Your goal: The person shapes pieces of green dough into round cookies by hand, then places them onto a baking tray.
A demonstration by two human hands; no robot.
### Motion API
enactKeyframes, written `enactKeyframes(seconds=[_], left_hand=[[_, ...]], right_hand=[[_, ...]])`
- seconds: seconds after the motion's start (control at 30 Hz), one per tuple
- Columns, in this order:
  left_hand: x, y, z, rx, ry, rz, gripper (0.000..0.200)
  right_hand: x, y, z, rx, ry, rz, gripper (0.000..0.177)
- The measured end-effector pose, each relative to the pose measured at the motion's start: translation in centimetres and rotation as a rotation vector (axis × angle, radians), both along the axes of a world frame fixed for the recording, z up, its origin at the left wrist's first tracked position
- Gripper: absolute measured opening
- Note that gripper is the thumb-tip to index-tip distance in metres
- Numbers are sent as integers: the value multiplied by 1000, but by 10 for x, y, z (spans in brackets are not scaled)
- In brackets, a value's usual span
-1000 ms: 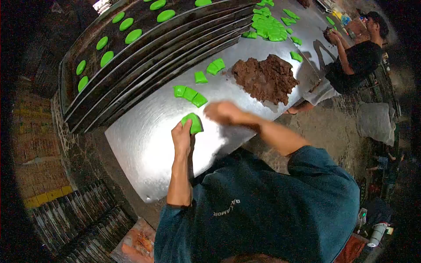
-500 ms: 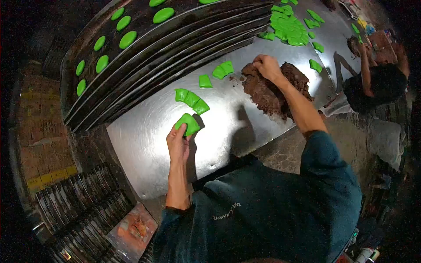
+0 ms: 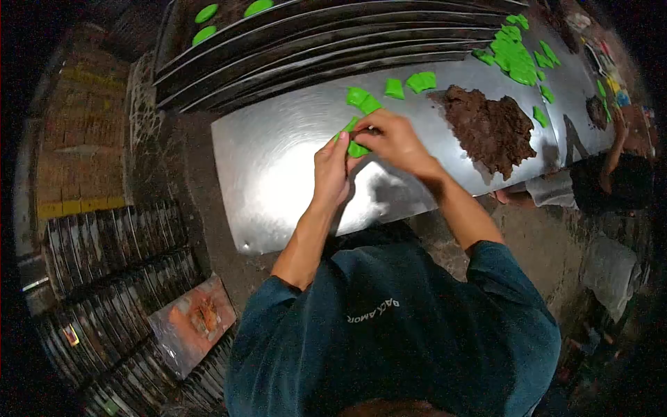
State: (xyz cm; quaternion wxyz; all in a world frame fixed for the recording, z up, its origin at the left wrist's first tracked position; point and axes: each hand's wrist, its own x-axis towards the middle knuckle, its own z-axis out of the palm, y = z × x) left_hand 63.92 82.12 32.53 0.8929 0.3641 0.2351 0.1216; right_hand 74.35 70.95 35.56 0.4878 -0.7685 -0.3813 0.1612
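My left hand (image 3: pixel 331 170) is closed around a flat piece of green dough (image 3: pixel 358 149), holding it above the metal table. Against that piece press the bent fingers of my right hand (image 3: pixel 396 144), pinched together. A small dark bit, seemingly brown paste, shows at their tips, mostly hidden by the fingers. Just beyond my hands lie joined green dough pieces (image 3: pixel 363 99). A single green square (image 3: pixel 394 88) and another short strip (image 3: pixel 421 81) sit farther right. The crumbly mound of brown paste (image 3: pixel 490 128) rests on the table to the right of my right hand.
Stacked dark trays (image 3: pixel 333 43) line the table's (image 3: pixel 260 149) far side; green discs (image 3: pixel 206 12) lie on the top one. A large green dough heap (image 3: pixel 514 59) is at the far right. A person in dark clothes (image 3: pixel 611 182) works there. Racked trays (image 3: pixel 114 243) stand lower left.
My right hand has left the brown mound and moved left to the green piece in my left hand. The view has shifted, so the table appears higher and farther right.
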Motion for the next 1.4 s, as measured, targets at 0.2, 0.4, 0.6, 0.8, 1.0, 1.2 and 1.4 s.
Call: enactKeyframes(seconds=[0.2, 0.4, 0.6, 0.8, 1.0, 1.2, 1.4], left_hand=[[-47, 42, -8, 109, 12, 80, 31], [-76, 55, -2, 69, -50, 52, 31], [-64, 44, 3, 147, -74, -29, 34], [-35, 13, 15, 230, 25, -69, 42], [-36, 11, 49, 1281, -100, 189, 33], [-5, 25, 60, 641, -144, 277, 41], [-16, 47, 52, 455, 91, 203, 52]], right_hand=[[-68, 52, -10, 115, -209, -100, 23], [-70, 58, -1, 15, 6, -65, 25], [-63, 49, 5, -11, 439, -121, 21], [-87, 15, 18, -20, -648, -74, 28], [-39, 3, 66, 172, -445, 53, 17], [-28, 35, 89, 105, -194, 104, 24], [-72, 46, 57, 289, -475, 53, 24]])
